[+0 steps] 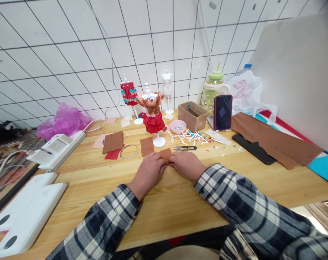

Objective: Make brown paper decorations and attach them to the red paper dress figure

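Observation:
Both hands meet low over the wooden table, pinching a small brown fabric piece (165, 154) by its near edge. My left hand (152, 169) is closed on its left side, and my right hand (188, 165) grips the right side; the fingertips partly hide the near edge. Just beyond lie thread snips (185, 148) and another brown fabric piece (147, 146). Behind them a mini dress form (153, 112) wears a red skirt and a pleated brown and pink top. A metal ring (128, 151) and a stack of brown fabric (113, 142) rest to the left.
Two more mini dress forms (167, 90) stand at the back, one dressed in red. A cardboard box (193, 115), pink dish (178, 126), scattered white sticks (189, 137), phone (223, 112) and green-lidded bottle (214, 90) are right of centre. Power strips (62, 150) line the left.

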Tool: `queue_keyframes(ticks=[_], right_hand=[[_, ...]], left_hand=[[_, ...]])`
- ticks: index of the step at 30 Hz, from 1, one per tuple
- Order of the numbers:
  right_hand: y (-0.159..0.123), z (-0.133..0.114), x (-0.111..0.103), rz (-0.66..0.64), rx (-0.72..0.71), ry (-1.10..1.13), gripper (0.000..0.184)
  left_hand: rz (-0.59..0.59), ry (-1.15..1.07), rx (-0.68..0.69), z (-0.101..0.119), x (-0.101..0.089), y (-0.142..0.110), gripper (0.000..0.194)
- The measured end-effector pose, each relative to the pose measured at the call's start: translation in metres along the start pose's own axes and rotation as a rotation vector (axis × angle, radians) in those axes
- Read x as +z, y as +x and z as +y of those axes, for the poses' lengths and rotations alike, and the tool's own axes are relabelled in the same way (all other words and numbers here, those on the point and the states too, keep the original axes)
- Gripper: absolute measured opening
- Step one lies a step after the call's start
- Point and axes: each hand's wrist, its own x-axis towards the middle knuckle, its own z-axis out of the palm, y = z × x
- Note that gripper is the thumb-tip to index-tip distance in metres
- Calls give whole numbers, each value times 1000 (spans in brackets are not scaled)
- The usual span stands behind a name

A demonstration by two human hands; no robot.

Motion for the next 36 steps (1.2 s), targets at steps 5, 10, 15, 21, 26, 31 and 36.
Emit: queue_keyframes(ticks=[5, 10, 15, 21, 26, 31, 36], right_hand=[[0, 1, 0, 2, -12, -9, 32], [1, -1, -2, -6, 27, 5, 30], [0, 0, -1, -15, 23, 17, 31], [0, 1, 1, 8, 18, -3, 33], [0, 0, 1, -3, 47, 22, 31], [0, 0, 2, -10, 34, 23, 29], [0, -1, 0, -17, 31, 17, 30]], left_hand=[[-25, 41, -11, 1, -1, -1, 22], [-20, 71, -17, 2, -2, 0, 25], [-5, 56, -3, 3, -3, 1, 23], [-14, 19, 4, 0, 0, 0, 22], [-13, 11, 8, 0, 2, 0, 22], [3, 15, 22, 1, 0, 2, 22], [-22, 12, 22, 2, 0, 2, 23]])
